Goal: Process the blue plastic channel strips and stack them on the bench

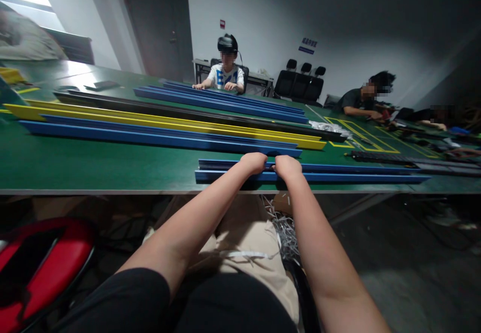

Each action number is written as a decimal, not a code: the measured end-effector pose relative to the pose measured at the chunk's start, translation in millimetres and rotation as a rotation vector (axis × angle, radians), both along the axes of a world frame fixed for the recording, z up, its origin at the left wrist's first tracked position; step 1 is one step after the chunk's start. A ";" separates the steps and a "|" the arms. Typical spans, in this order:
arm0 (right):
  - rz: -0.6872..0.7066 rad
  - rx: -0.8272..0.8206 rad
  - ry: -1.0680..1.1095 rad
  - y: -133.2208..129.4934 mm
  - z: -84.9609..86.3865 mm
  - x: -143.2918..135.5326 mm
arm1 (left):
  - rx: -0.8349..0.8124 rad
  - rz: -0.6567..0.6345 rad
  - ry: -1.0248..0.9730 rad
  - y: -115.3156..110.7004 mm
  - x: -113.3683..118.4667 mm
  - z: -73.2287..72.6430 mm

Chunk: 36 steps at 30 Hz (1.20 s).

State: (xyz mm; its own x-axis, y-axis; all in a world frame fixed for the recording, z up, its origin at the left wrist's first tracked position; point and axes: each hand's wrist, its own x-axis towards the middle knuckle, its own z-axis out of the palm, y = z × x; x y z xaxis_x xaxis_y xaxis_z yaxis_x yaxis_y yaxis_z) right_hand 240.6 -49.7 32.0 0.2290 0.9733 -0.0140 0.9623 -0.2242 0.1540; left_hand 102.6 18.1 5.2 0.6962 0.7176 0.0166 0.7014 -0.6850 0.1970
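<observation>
A long blue channel-shaped profile point(349, 174) lies along the front edge of the green table point(112, 173). Both hands are on it, close together near its left half. My left hand point(254, 163) has its fingers curled down into the channel, and my right hand point(287, 166) is curled in the same way just to the right. Between the two hands is a small dark spot, too small to make out. What the fingers pinch, if anything, is hidden. Just behind lie another blue profile point(158, 139), a yellow profile point(188, 124) and a black one point(158, 108).
More blue profiles point(225, 103) lie farther back, before a seated person in a headset point(227, 70). Clear plastic wrap point(328, 128) and dark strips point(383, 158) are to the right, where other people sit. A red stool point(67, 253) stands at lower left.
</observation>
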 end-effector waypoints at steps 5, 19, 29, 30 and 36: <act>0.014 -0.023 0.057 7.9 3.2 -45.8 | 0.012 0.033 0.011 6.5 -48.8 -0.9; 0.248 -0.097 0.165 31.9 4.8 -178.2 | 0.024 0.090 0.093 30.0 -202.6 -8.7; 0.376 -0.255 0.266 32.5 51.4 -74.1 | -0.019 0.141 0.088 26.7 -201.3 -5.0; 0.351 -0.275 0.273 30.2 54.9 -64.2 | -0.019 0.142 0.081 26.4 -201.5 -4.6; 0.216 -0.323 0.084 25.3 42.6 -28.8 | -0.013 0.138 0.075 24.7 -201.2 -3.2</act>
State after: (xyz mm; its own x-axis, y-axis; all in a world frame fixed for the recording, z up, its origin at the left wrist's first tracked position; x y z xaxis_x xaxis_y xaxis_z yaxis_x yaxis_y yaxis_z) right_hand 211.7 -24.5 74.6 0.0048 0.9415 -0.3370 0.9942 0.0316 0.1025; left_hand -98.6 42.8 2.0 0.5898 0.8065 -0.0415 0.8019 -0.5788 0.1484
